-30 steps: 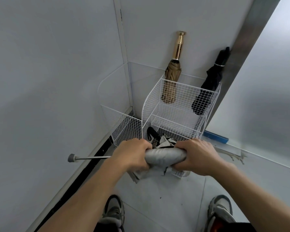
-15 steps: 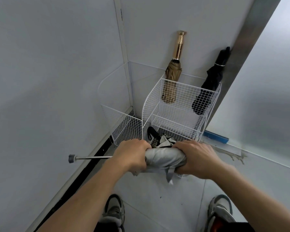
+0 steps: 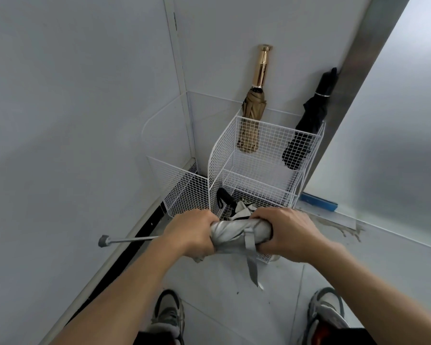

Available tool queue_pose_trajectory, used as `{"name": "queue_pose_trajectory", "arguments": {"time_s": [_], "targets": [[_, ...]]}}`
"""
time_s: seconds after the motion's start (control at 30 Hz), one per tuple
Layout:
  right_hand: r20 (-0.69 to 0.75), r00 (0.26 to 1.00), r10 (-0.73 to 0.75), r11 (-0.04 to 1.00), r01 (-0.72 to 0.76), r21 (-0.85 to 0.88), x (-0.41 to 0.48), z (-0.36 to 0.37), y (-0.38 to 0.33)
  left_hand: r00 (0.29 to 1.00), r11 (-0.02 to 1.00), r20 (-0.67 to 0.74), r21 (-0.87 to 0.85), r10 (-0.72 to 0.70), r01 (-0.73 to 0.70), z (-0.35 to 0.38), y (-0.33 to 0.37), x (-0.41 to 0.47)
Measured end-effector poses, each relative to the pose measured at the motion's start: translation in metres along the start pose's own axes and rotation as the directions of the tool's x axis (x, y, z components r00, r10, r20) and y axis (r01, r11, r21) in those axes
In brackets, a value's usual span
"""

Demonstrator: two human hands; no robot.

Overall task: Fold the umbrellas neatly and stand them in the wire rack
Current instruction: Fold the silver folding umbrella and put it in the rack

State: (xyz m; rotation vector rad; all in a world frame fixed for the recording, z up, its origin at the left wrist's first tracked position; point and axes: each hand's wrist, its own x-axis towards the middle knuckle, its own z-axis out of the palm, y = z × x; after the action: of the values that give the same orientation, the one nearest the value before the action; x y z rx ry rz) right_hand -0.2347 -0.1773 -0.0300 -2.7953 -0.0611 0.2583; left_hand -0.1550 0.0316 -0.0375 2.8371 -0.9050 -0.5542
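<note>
I hold a silver-grey umbrella (image 3: 237,236) crosswise in front of me. My left hand (image 3: 193,231) grips its left end and my right hand (image 3: 288,232) grips its right end, both wrapped round the rolled canopy. Its metal shaft with a grey tip (image 3: 105,241) sticks out to the left, and its closing strap (image 3: 253,266) hangs down loose. Behind my hands stands the white wire rack (image 3: 215,158). A tan umbrella with a gold handle (image 3: 253,113) and a black umbrella (image 3: 306,125) stand upright in its back. Another bunched black-and-white umbrella (image 3: 237,207) lies low in the rack's front.
A second white wire basket (image 3: 182,190) sits left of the rack in the corner. White walls close in on the left and behind. A metal post (image 3: 373,70) and frosted glass panel stand on the right. My two shoes (image 3: 168,317) are on the tiled floor below.
The loose canopy folds have been gathered into a tighter roll between my hands, and the strap now hangs free below the umbrella. My hands stay in the same place.
</note>
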Motion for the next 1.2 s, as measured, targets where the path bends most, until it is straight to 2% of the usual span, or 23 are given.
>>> {"name": "queue_pose_trajectory", "arguments": {"time_s": [0.07,0.2,0.3,0.37,0.43,0.5,0.53,0.57,0.6,0.7,0.73,0.8,0.83,0.9,0.97,1.0,1.1,1.2], "targets": [[0.005,1.0,0.009,0.999,-0.009,0.049,0.002,-0.002,-0.003,1.0,1.0,0.009,-0.008,0.008,-0.008,0.001,-0.002,-0.003],[0.146,0.983,0.111,0.942,-0.151,0.301,0.009,-0.001,0.008,0.98,0.985,-0.183,0.163,0.081,-0.051,0.007,0.008,-0.004],[0.108,0.983,0.149,0.87,-0.182,0.459,0.008,0.004,0.013,0.976,0.989,-0.213,0.146,0.048,-0.017,0.004,0.012,-0.002],[0.007,0.98,0.198,0.883,-0.182,0.434,0.006,0.005,0.015,0.982,0.997,-0.189,0.079,0.002,0.013,0.004,0.011,0.0],[-0.208,0.953,0.22,0.892,-0.11,0.439,0.004,0.005,0.01,0.983,0.998,-0.175,0.005,-0.054,0.056,0.005,0.009,0.0],[-0.478,0.845,0.239,0.889,0.008,0.458,0.001,0.004,0.002,0.977,0.995,-0.187,-0.042,-0.099,0.093,0.004,0.008,0.001],[-0.567,0.786,0.246,0.902,0.029,0.431,0.0,0.002,-0.003,0.974,0.993,-0.198,-0.054,-0.111,0.102,0.003,0.008,0.002],[-0.6,0.758,0.255,0.911,0.019,0.411,0.0,0.002,-0.007,0.971,0.992,-0.209,-0.059,-0.118,0.108,0.002,0.009,0.002],[-0.571,0.774,0.273,0.911,-0.019,0.411,-0.001,0.001,-0.011,0.968,0.992,-0.219,-0.063,-0.122,0.111,0.001,0.009,0.002],[-0.312,0.875,0.37,0.856,-0.192,0.479,0.0,-0.001,-0.018,0.963,0.989,-0.23,-0.066,-0.141,0.129,0.002,0.011,0.002],[-0.261,0.883,0.39,0.835,-0.219,0.505,0.002,0.001,-0.016,0.961,0.989,-0.236,-0.064,-0.145,0.134,0.001,0.011,0.002],[-0.247,0.883,0.4,0.797,-0.202,0.57,0.004,0.003,-0.018,0.953,0.99,-0.267,-0.041,-0.14,0.134,0.0,0.013,0.002],[-0.236,0.879,0.413,0.745,-0.177,0.643,0.005,0.003,-0.019,0.948,0.991,-0.291,-0.022,-0.131,0.13,0.0,0.014,0.002],[-0.144,0.865,0.481,0.534,-0.159,0.83,0.007,-0.001,-0.023,0.932,0.992,-0.346,0.013,-0.111,0.123,0.001,0.017,0.0],[-0.047,0.839,0.543,0.346,-0.173,0.922,0.009,-0.005,-0.025,0.918,0.991,-0.383,0.042,-0.102,0.128,0.002,0.019,-0.001],[-0.03,0.823,0.567,0.306,-0.177,0.936,0.009,-0.005,-0.024,0.913,0.99,-0.395,0.05,-0.102,0.132,0.002,0.021,-0.002],[-0.082,0.781,0.619,0.309,-0.147,0.94,0.009,-0.003,-0.021,0.912,0.989,-0.397,0.054,-0.105,0.138,0.002,0.023,-0.003],[-0.097,0.803,0.588,0.311,-0.113,0.944,0.007,-0.003,-0.021,0.913,0.988,-0.39,0.052,-0.116,0.147,0.0,0.023,-0.004]]}}
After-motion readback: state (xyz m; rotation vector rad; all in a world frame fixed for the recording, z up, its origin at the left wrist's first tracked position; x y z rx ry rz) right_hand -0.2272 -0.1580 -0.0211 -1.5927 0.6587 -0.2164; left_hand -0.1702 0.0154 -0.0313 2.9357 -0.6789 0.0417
